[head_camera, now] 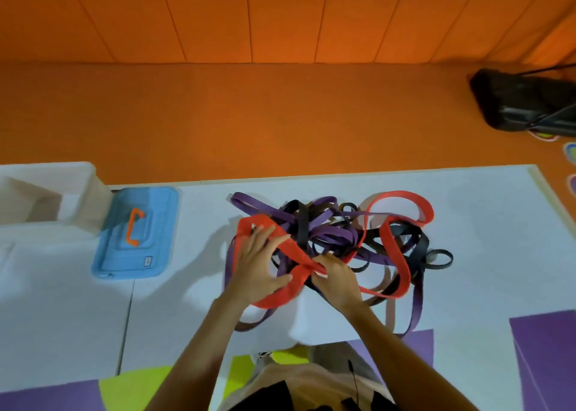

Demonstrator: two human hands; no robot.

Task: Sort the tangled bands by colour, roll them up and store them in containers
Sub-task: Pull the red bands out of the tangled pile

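wall point(280, 14): orange, panelled | floor point(280, 114): orange | table point(483, 254): white | black bag point(526, 102): on floor, right corner

Both bare forearms reach forward from below and angle in toward each other. The left hand point(260, 264) lies palm down, its fingers spread and nearly straight and its thumb stretched out to the right, resting on a red band point(280, 296). The right hand point(336, 278), just beside it, has its fingers curled inward and pinches the same band where it twists.
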